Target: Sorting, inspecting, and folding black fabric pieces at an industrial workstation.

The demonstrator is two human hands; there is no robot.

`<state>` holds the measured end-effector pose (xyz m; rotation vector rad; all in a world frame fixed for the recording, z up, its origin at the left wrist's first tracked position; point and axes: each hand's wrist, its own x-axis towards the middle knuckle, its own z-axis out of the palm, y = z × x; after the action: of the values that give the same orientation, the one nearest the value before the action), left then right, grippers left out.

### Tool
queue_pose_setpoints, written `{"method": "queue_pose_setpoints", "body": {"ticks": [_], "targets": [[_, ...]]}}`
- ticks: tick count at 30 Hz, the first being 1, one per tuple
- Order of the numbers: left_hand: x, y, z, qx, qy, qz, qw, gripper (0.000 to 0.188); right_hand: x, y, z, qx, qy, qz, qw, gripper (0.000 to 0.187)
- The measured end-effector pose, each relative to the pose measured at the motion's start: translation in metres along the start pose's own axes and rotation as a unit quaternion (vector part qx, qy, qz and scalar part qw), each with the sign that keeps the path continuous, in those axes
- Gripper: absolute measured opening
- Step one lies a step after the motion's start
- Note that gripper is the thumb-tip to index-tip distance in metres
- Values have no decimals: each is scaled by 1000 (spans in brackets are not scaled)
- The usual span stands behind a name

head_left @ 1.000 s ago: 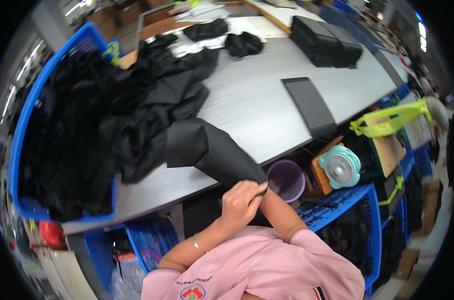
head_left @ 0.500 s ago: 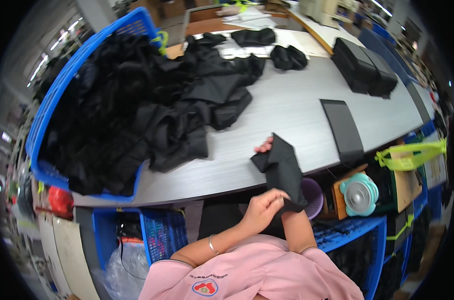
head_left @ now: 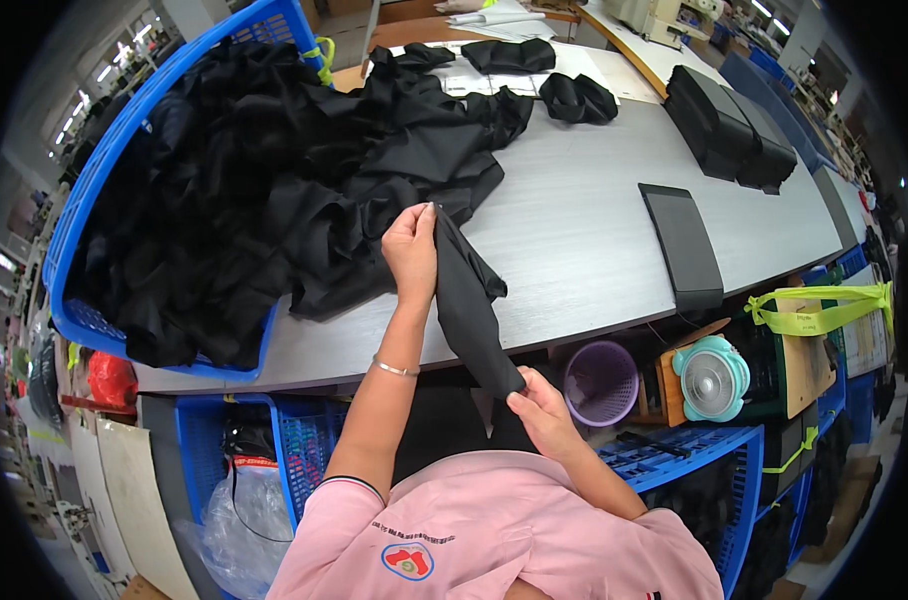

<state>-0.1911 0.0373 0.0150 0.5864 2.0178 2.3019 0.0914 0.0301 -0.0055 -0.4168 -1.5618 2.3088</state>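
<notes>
Black fabric strip [head_left: 467, 315] spans left hand [head_left: 411, 252] and right hand [head_left: 544, 412], fingers clamped on both ends. Weak pinching could let one slip.

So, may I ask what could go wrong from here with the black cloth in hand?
The narrow black piece is pinched by the left hand and right hand; if the right grip slipped, that end might drop near the purple bin. The loose black heap spills from the blue basket close by, so pieces could get mixed up.
</notes>
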Motion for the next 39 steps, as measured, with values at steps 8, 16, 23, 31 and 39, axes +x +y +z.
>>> {"method": "queue_pose_setpoints", "body": {"ticks": [8, 16, 23, 31, 39], "targets": [[-93, 68, 11, 71, -141, 52, 986, 7, 37, -47, -10, -371, 232, -233, 868, 76], [-137, 87, 4, 42, -197, 115, 973, 8, 60, -52, -40, -355, 329, -163, 860, 50], [-96, 51, -4, -3, -148, 42, 988, 3, 26, -57, -17, 221, 29, 93, 970, 34], [-123, 50, -27, -252, -337, -497, 759, 23, 58, -69, -29, -161, 177, -128, 962, 14], [-189, 10, -23, -79, -632, -148, 757, 36, 21, 13, 7, -409, -109, -248, 872, 16]]}}
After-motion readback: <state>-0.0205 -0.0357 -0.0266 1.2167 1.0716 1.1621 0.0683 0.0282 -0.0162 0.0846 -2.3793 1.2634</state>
